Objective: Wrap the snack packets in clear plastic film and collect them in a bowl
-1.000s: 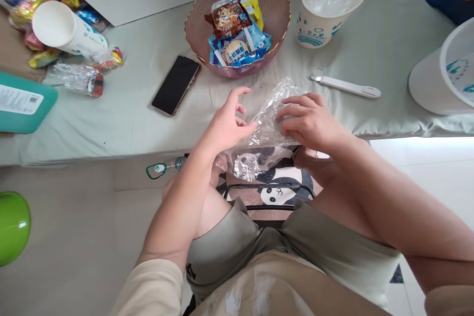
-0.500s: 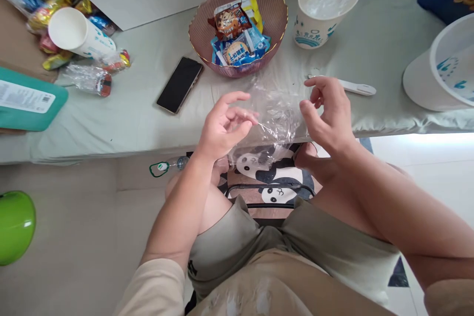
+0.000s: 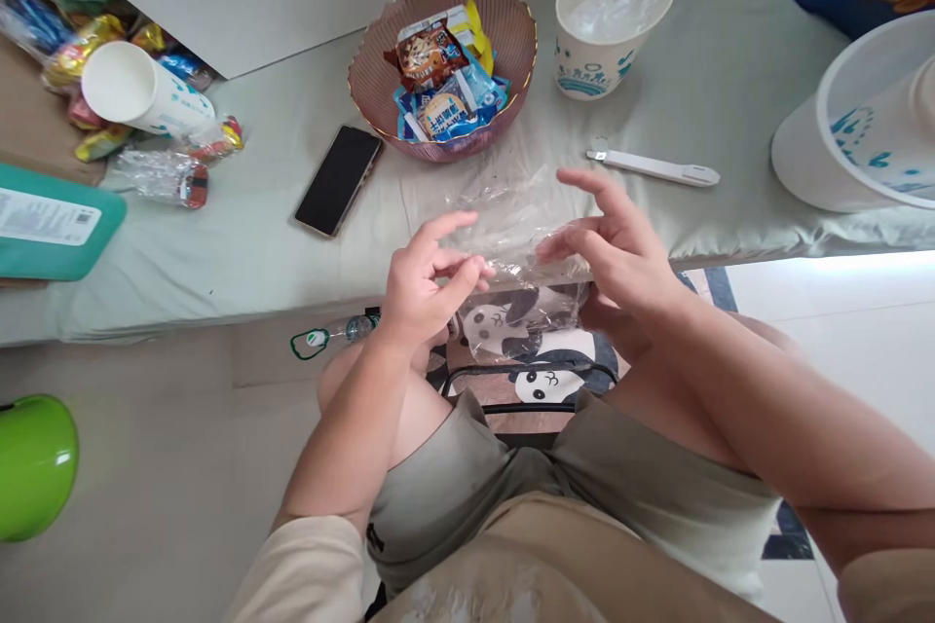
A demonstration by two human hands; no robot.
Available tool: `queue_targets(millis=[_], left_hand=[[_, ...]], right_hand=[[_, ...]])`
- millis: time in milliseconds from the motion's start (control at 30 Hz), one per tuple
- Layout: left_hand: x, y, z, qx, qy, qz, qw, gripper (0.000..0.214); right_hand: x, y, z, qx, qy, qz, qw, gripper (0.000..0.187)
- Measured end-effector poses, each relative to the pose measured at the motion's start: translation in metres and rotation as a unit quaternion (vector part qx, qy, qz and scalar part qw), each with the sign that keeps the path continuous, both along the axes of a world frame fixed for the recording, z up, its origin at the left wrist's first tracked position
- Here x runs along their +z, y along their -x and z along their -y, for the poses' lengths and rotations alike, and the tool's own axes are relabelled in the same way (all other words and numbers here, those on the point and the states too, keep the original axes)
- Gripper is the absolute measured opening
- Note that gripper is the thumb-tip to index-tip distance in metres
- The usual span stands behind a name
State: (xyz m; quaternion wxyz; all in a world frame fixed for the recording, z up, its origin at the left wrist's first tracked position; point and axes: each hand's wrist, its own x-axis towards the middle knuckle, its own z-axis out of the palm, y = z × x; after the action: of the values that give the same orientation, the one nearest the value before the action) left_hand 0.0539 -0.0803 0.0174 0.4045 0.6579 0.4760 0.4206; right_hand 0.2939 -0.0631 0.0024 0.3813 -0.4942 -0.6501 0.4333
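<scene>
A clear, crinkled plastic bag [image 3: 515, 243] hangs over the front edge of the low table [image 3: 241, 243], between my two hands. My left hand [image 3: 424, 277] pinches its left edge between thumb and fingers. My right hand [image 3: 614, 248] pinches the right edge with thumb and one finger, the other fingers stretched out. Both hands hover just above my knees.
A ribbed pink bowl [image 3: 511, 29] holds wrapped snacks. A black phone [image 3: 338, 179] lies to its left, a white utility knife [image 3: 653, 167] to the right. Paper cups stand upright [image 3: 610, 19], on the side [image 3: 142, 92] and at far right [image 3: 854, 131]. A panda-print bag [image 3: 537, 365] sits below.
My right hand lifted off the bag, spread away, and has come back to pinch its right edge. The bag has been pulled flatter between both hands. The view shifted slightly.
</scene>
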Motion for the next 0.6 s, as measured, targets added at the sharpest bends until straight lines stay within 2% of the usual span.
queue_targets(millis=[133,233,333,433,500,600], left_hand=[[0.000,0.002,-0.002,0.026,-0.037,0.001,0.999,0.022],[-0.002,0.003,-0.003,0.013,-0.049,-0.006,0.999,0.025],[-0.004,0.004,-0.002,-0.007,-0.094,-0.018,0.995,0.027],[0.000,0.006,0.001,0.034,-0.183,-0.084,0.979,0.020],[0.007,0.007,0.005,0.081,-0.254,-0.165,0.950,0.021],[0.020,0.010,0.011,0.115,-0.372,-0.227,0.893,0.040]], right_hand=[[0.005,-0.006,-0.007,0.002,0.111,-0.019,0.994,0.047],[0.007,-0.006,-0.007,0.044,0.136,-0.083,0.986,0.055],[0.008,-0.003,-0.004,0.081,0.102,-0.114,0.985,0.059],[0.012,-0.001,0.000,0.042,0.039,-0.123,0.991,0.036],[0.016,0.000,0.003,0.017,-0.010,-0.116,0.993,0.027],[0.022,-0.001,0.006,0.016,-0.063,-0.095,0.993,0.029]])
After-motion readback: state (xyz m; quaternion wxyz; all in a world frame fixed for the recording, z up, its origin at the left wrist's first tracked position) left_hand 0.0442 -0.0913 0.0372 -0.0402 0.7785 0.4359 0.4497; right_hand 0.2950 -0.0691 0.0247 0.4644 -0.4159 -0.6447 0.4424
